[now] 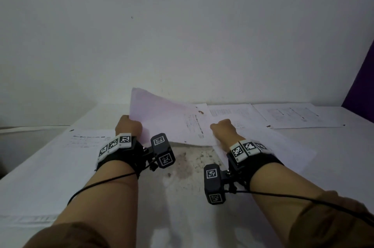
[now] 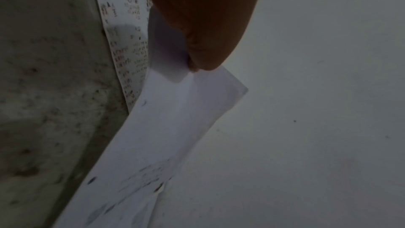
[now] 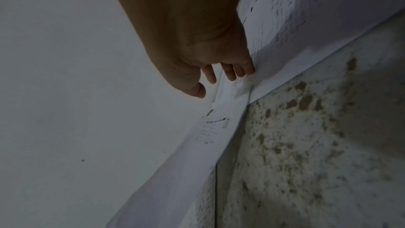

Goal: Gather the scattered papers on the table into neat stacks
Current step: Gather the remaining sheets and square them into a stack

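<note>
My left hand (image 1: pixel 128 126) pinches the left edge of a white sheet (image 1: pixel 162 118) and holds that side tilted up off the table; its right side still lies on other papers. The left wrist view shows the thumb and fingers (image 2: pixel 197 53) clamped on the sheet (image 2: pixel 181 110). My right hand (image 1: pixel 223 129) rests on a printed sheet (image 1: pixel 263 142), and in the right wrist view its loosely straight fingers (image 3: pixel 241 70) touch the paper (image 3: pixel 274 49). More printed sheets lie at the left (image 1: pixel 81 142), the back middle (image 1: pixel 232 112) and the far right (image 1: pixel 293 115).
The table (image 1: pixel 182 168) is white with brown stains and stands against a bare white wall (image 1: pixel 182 35). Something purple (image 1: pixel 362 85) stands at the right edge. The table's left edge (image 1: pixel 30 127) drops off beside the left sheet.
</note>
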